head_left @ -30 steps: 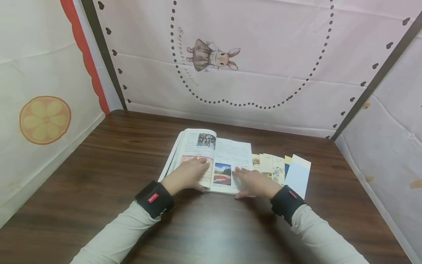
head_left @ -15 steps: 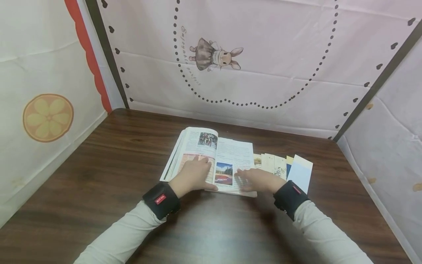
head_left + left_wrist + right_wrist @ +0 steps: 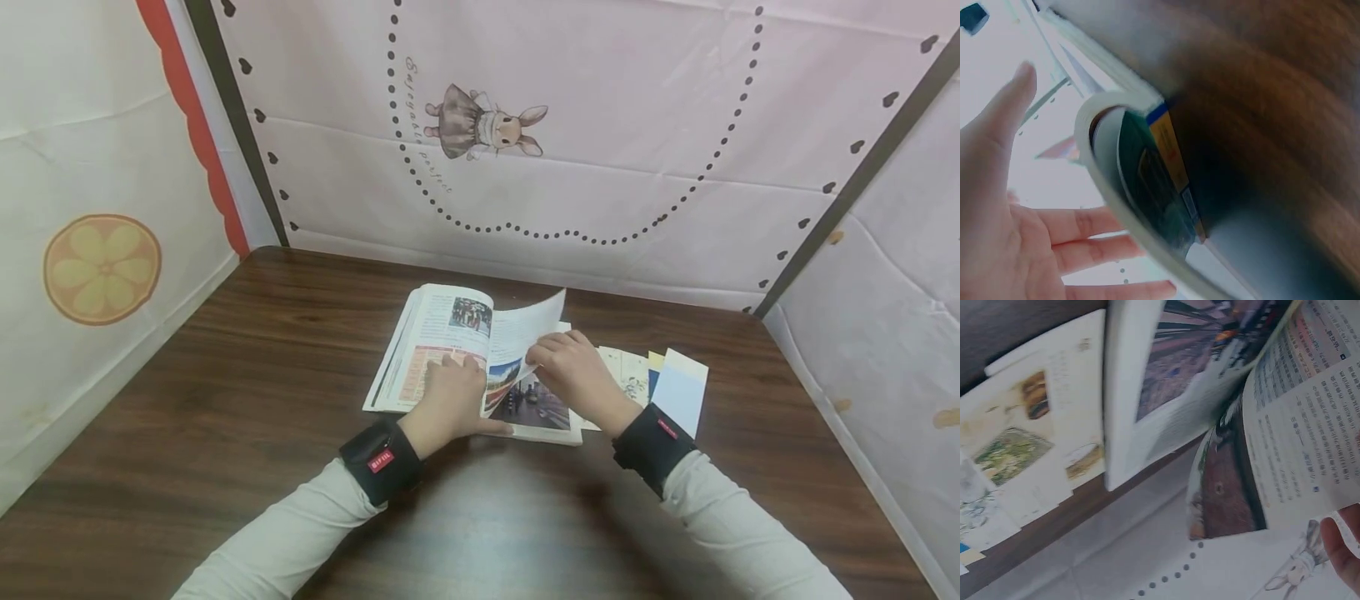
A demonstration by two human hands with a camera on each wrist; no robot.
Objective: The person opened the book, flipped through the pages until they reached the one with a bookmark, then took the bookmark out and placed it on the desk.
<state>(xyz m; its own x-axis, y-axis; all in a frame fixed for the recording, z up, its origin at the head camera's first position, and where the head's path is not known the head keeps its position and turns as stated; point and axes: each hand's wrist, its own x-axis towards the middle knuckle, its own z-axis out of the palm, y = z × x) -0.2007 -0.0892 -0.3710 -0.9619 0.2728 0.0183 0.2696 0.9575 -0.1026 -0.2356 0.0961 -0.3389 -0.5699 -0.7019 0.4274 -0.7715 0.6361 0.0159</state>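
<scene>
A thick book (image 3: 435,321) lies open on the table. My left hand (image 3: 450,402) rests on its left page, fingers spread and thumb reaching across the fold at the bottom edge. In the left wrist view that hand (image 3: 1041,244) shows beside the curved pages, its fingers partly hidden behind them. My right hand (image 3: 576,375) pinches the outer edge of a right-side page (image 3: 525,325), which is lifted and bent towards the left. Under it a street photo (image 3: 528,404) is uncovered. The right wrist view shows the raised page (image 3: 1297,456) with fingertips (image 3: 1338,550) at its edge.
Several illustrated cards (image 3: 626,371) lie fanned out to the right of the book, partly under it. A pale blue card (image 3: 681,392) is the outermost. The brown wooden table (image 3: 247,375) is enclosed by printed cloth walls (image 3: 600,100).
My right hand has risen from the flat right page and lifted that page, bending it leftwards and uncovering the street photo. My left thumb has shifted right across the fold.
</scene>
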